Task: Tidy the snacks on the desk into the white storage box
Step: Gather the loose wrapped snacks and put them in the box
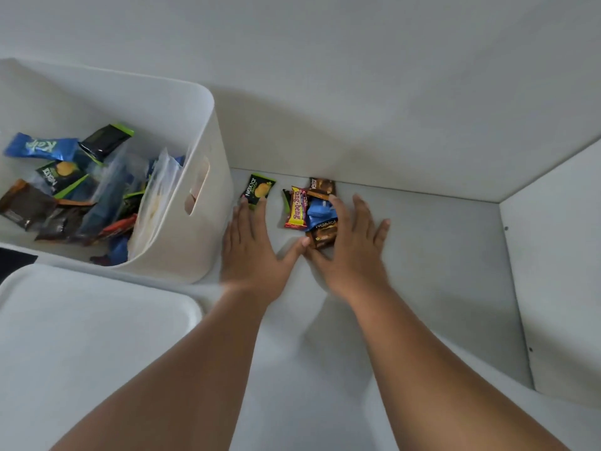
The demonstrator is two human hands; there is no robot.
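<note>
Right of the white storage box (208,151), snack packets (297,208) lie on the bench (439,255); left hand (252,252) and right hand (353,252) rest on them, fingers straight. Judged light, slippery: pinch sealed ends.

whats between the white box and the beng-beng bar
In the head view, a green Nextar packet lies on the desk between the box and the bar, with the left hand at its near edge. The rest is bare.
</note>
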